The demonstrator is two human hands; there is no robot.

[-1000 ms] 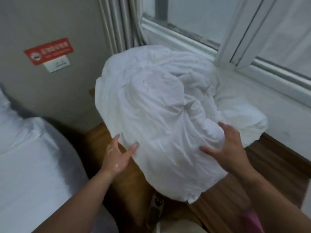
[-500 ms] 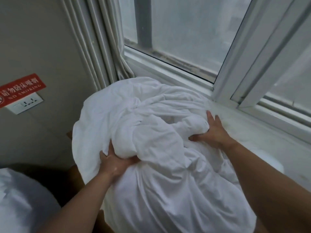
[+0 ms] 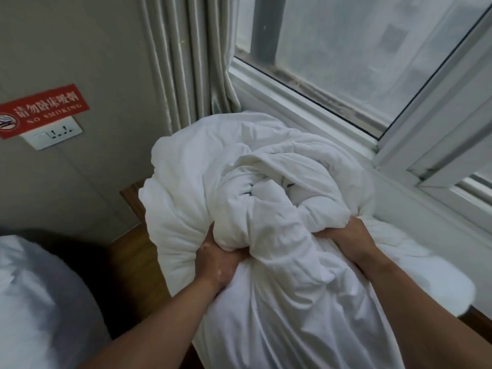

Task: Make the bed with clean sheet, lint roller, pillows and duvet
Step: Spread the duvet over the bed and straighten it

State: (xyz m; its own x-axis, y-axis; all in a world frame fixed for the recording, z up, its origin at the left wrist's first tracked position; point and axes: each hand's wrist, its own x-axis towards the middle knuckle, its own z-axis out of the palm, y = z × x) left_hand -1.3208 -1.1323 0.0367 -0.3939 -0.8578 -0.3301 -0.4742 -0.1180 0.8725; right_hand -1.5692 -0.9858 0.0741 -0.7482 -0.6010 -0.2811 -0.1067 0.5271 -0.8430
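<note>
Our left hand (image 3: 218, 262) bunches a central fold of the crumpled white fabric duvet (image 3: 266, 169), and our right hand (image 3: 348, 238) grips the roll beside it. The duvet lies heaped against the white window ledge (image 3: 410, 206). We judge that this two-point hold suits hauling it to the white-sheeted bed (image 3: 40, 302).

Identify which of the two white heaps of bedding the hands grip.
The duvet bunched beside the window: left hand and right hand both clutch its folds. The bedding at lower left lies untouched.
</note>
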